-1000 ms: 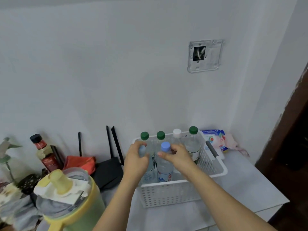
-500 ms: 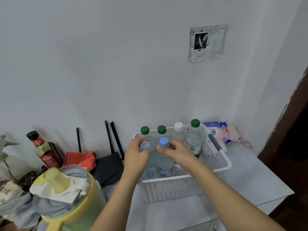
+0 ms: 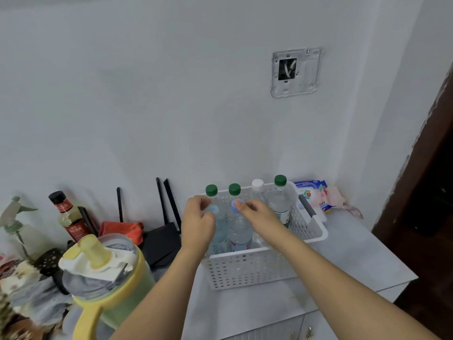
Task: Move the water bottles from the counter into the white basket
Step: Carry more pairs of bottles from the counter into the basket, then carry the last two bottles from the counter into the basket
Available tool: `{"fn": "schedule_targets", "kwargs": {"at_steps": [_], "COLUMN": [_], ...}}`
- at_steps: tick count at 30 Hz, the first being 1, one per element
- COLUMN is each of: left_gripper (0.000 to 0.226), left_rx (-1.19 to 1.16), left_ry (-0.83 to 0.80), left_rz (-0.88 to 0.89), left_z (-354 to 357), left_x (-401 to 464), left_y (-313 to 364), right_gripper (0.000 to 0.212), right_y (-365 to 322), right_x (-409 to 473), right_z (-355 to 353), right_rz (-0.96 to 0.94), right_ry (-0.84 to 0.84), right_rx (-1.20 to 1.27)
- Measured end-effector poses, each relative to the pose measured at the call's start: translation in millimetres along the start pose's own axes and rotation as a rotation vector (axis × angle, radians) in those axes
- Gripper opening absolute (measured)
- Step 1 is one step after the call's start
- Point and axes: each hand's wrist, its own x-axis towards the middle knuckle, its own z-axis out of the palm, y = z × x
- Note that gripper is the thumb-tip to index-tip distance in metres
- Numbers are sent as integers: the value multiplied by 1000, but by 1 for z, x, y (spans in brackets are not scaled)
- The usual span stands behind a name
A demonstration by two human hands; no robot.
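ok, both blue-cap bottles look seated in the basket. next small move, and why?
Probably let go and lift both hands clear. The left hand and right hand each sit at the neck of a blue-capped bottle, and both bottles stand upright inside the white basket beside four others. No bottle of that kind shows on the counter.

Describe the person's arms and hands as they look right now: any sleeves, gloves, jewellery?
Both forearms are bare up to the frame edge, with no sleeves in view. The left hand and right hand wear no gloves. No rings, watch or wristbands are visible on either.
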Motion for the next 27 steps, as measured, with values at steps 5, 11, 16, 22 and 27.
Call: {"fn": "schedule_targets", "kwargs": {"at_steps": [5,11,16,22,27], "left_gripper": [36,42,46,50,44], "left_rx": [283,631,732,689,567], "left_ry": [93,-59,-135,-214,-307], "left_rz": [215,540,714,889,1044], "left_z": [-9,1,25,57,93], "left_x": [9,23,14,-37,-110], "left_y": [28,72,104,164,220], "right_gripper": [46,58,59,59,60], "right_y": [-24,-45,-52,-51,-41], "right_x": [-20,-57,-101,-191,-289], "right_z": [-37,-85,-129,-180,-218], "right_rz": [-119,-165,-64,40,162], "right_ry": [134,258,362,518,640], "right_rx": [-173,-545,-773,-837,-810]}}
